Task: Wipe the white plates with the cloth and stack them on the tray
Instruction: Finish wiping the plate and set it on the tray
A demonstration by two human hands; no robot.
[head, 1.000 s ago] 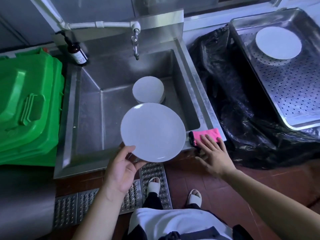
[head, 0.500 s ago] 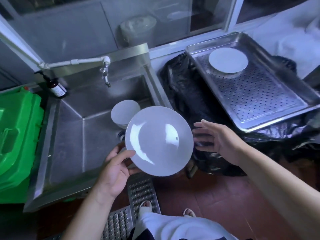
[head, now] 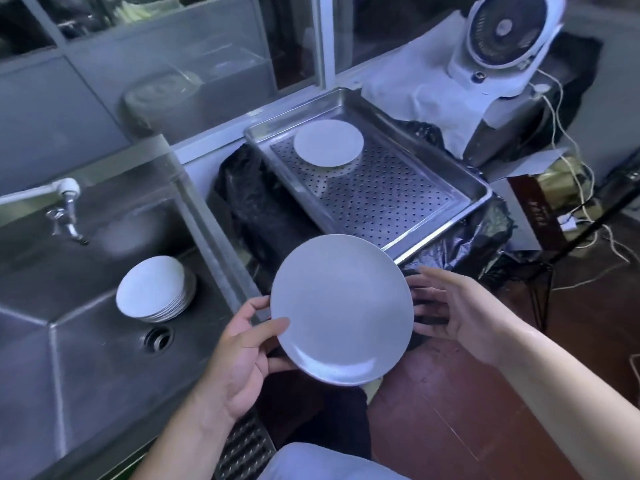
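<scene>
So from the head view, you're holding the plate [head: 342, 308] by its left rim with your left hand [head: 239, 362]: thumb lying over the top edge, the other fingers curling underneath. That's leaving the whole face free and tilted a bit toward you, which makes sense if you're carrying it over to the tray [head: 481, 188], sitting up past your fingertips. Your right hand [head: 460, 315] is hovering just beside the plate's right rim with fingers spread and relaxed, gripping nothing. I'd guess it's coming in to steady or take the plate, but I can't tell whether any fingertip is actually touching the rim.

One plate on the tray [head: 329, 143] is already lying at the far end, so that's presumably your stacking spot. The unwiped stack [head: 154, 289] is waiting in the sink [head: 86, 358], off to the left of your left hand.

Hard-to-see stuff: no cloth is showing anywhere, so I can't say where it is. The plate is hiding most of your left fingers and whatever's below it. There's a fan [head: 502, 39] at the top right, partly cut off.
</scene>
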